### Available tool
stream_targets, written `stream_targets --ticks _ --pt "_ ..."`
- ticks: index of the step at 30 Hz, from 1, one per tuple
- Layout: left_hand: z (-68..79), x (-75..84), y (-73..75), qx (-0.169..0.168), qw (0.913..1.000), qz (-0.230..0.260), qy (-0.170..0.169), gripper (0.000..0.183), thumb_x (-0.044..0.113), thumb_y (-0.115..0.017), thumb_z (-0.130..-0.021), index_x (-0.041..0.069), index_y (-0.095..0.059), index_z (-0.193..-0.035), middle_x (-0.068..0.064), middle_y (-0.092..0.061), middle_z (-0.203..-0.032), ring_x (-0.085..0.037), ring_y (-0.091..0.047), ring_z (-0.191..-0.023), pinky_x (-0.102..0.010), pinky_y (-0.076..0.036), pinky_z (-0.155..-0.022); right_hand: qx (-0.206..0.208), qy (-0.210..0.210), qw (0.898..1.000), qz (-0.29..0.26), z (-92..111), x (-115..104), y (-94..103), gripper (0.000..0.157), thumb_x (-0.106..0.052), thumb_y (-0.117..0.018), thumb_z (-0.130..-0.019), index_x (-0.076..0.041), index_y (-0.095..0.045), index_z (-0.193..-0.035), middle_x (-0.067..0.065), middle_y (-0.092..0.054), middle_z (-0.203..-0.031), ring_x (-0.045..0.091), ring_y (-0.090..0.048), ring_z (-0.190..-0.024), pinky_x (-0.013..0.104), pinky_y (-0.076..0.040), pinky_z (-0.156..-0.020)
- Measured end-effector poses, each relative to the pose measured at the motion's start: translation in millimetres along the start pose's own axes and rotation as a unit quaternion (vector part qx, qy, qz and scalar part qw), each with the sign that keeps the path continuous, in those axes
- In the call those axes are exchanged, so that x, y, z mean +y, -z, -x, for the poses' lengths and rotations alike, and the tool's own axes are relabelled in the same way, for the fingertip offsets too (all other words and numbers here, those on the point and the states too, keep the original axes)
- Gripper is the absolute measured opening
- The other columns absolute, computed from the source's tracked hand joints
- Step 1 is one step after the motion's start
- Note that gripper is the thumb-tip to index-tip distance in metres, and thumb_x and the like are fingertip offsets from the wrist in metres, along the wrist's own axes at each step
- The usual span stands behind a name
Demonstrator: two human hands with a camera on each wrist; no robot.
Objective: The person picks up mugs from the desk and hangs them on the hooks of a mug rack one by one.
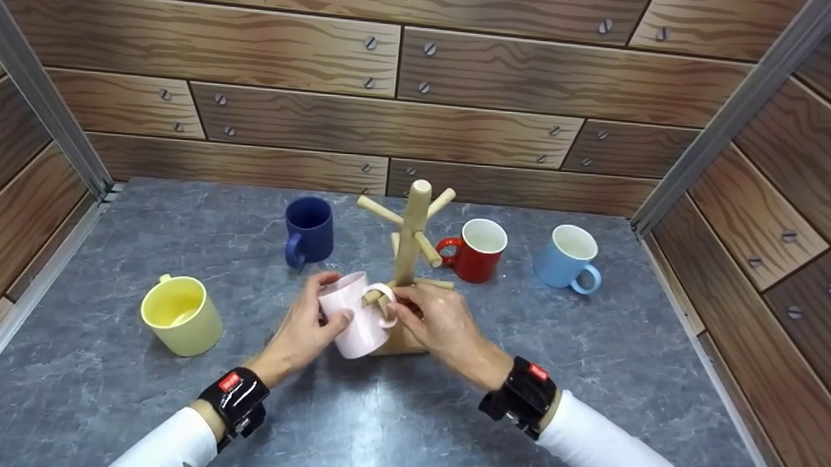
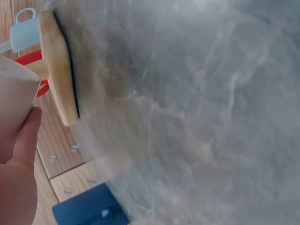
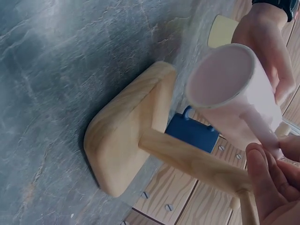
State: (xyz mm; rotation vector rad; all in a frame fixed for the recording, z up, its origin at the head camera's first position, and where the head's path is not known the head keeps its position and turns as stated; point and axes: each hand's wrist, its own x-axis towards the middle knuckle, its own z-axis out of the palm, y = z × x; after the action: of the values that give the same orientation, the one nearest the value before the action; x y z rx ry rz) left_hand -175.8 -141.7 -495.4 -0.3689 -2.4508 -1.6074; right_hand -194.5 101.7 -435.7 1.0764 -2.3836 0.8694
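A tilted pale pink mug [image 1: 358,335] is held in front of the wooden mug tree [image 1: 408,243]. My left hand [image 1: 303,330] grips the mug's body from the left, thumb on the near side. From the right, my right hand [image 1: 447,328] pinches the mug's handle with thumb and fingers, as the right wrist view shows on the pink mug [image 3: 265,110]. Through the handle loop in the head view a wooden peg shows; whether it passes inside the loop I cannot tell. The tree's square base [image 3: 124,150] rests on the table.
A yellow mug [image 1: 194,329] stands at left and a dark blue mug [image 1: 312,237] behind my left hand. Right of the tree are a red mug [image 1: 479,260] and a light blue mug [image 1: 563,263]. Wood-patterned walls [image 1: 290,49] surround the grey table [image 1: 625,379].
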Motion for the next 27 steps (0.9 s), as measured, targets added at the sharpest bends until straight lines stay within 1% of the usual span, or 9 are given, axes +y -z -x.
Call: stream_targets --ticks 2,4,10,15,19,22,24,25,27 --pt "1.0 1.3 -1.4 -0.012 0.9998 -0.005 0.014 0.065 0.026 -0.068 -0.091 0.002 -0.042 -0.145 -0.026 -0.053 -0.142 -0.029 -0.064 -0.103 -0.042 -0.057 -0.084 0.002 -0.002 1.000 -0.002 2 1 0.1 0.017 -0.014 -0.077 -0.095 -0.003 -0.078 -0.108 0.009 -0.077 -0.101 0.020 -0.073 -0.086 0.029 -0.061 -0.072" --pt "1.0 3.0 -3.1 -0.017 0.9995 -0.015 0.021 0.066 0.027 -0.068 -0.091 0.003 -0.042 -0.146 -0.024 -0.052 -0.144 -0.030 -0.062 -0.108 -0.044 -0.055 -0.089 0.006 -0.002 1.000 -0.002 3 3 0.3 0.018 -0.015 -0.077 -0.094 -0.004 -0.078 -0.108 0.008 -0.077 -0.101 0.020 -0.073 -0.088 0.030 -0.061 -0.073" --pt "-5.1 5.8 -7.1 -0.027 0.9991 -0.024 0.023 0.072 0.025 -0.067 -0.093 0.001 -0.036 -0.153 -0.021 -0.050 -0.148 -0.036 -0.055 -0.127 -0.051 -0.048 -0.105 0.008 0.004 1.000 -0.004 6 9 2.7 0.018 -0.013 -0.078 -0.093 -0.004 -0.077 -0.108 0.008 -0.077 -0.103 0.020 -0.074 -0.088 0.030 -0.062 -0.074" --pt "-12.5 5.9 -7.0 -0.032 0.9989 -0.023 0.026 0.071 0.022 -0.064 -0.096 -0.001 -0.033 -0.156 -0.022 -0.047 -0.152 -0.037 -0.051 -0.133 -0.053 -0.043 -0.111 0.014 0.011 1.000 -0.002 10 12 8.1 0.021 -0.013 -0.078 -0.094 -0.002 -0.076 -0.111 0.012 -0.077 -0.109 0.020 -0.075 -0.091 0.030 -0.062 -0.076" --pt "-17.3 5.4 -5.5 -0.028 0.9986 -0.044 0.005 0.067 0.019 -0.060 -0.099 0.001 -0.034 -0.158 -0.023 -0.046 -0.152 -0.037 -0.049 -0.134 -0.054 -0.039 -0.114 0.031 0.018 0.999 -0.018 14 15 15.3 0.021 -0.011 -0.078 -0.093 0.000 -0.075 -0.111 0.013 -0.077 -0.106 0.019 -0.075 -0.088 0.028 -0.062 -0.075" --pt "-18.4 5.9 -4.7 -0.026 0.9979 -0.057 -0.016 0.067 0.017 -0.058 -0.097 0.004 -0.035 -0.159 -0.024 -0.044 -0.154 -0.038 -0.046 -0.138 -0.055 -0.037 -0.115 0.041 0.020 0.999 -0.029 17 17 22.4 0.021 -0.008 -0.077 -0.094 0.000 -0.075 -0.114 0.011 -0.076 -0.100 0.016 -0.074 -0.086 0.028 -0.062 -0.074" --pt "-18.5 7.5 -4.6 -0.023 0.9972 -0.063 -0.033 0.069 0.016 -0.058 -0.095 0.004 -0.036 -0.159 -0.024 -0.039 -0.157 -0.040 -0.041 -0.143 -0.058 -0.034 -0.117 0.048 0.020 0.998 -0.027 20 18 27.8 0.022 -0.007 -0.076 -0.094 0.000 -0.074 -0.115 0.010 -0.076 -0.098 0.014 -0.073 -0.085 0.028 -0.062 -0.073" --pt "-18.6 8.6 -4.6 -0.018 0.9968 -0.065 -0.043 0.069 0.016 -0.058 -0.094 0.004 -0.036 -0.159 -0.024 -0.037 -0.159 -0.041 -0.038 -0.145 -0.059 -0.032 -0.118 0.053 0.021 0.998 -0.023 21 19 30.8 0.022 -0.007 -0.076 -0.094 0.001 -0.074 -0.115 0.009 -0.076 -0.097 0.014 -0.073 -0.084 0.028 -0.062 -0.073" --pt "-19.2 11.8 -4.5 0.002 0.9953 -0.069 -0.067 0.069 0.017 -0.058 -0.093 0.002 -0.039 -0.157 -0.024 -0.035 -0.160 -0.044 -0.032 -0.148 -0.062 -0.028 -0.119 0.063 0.022 0.998 -0.012 24 23 36.6 0.020 -0.006 -0.076 -0.094 0.001 -0.074 -0.113 0.007 -0.075 -0.094 0.013 -0.072 -0.082 0.028 -0.062 -0.071"
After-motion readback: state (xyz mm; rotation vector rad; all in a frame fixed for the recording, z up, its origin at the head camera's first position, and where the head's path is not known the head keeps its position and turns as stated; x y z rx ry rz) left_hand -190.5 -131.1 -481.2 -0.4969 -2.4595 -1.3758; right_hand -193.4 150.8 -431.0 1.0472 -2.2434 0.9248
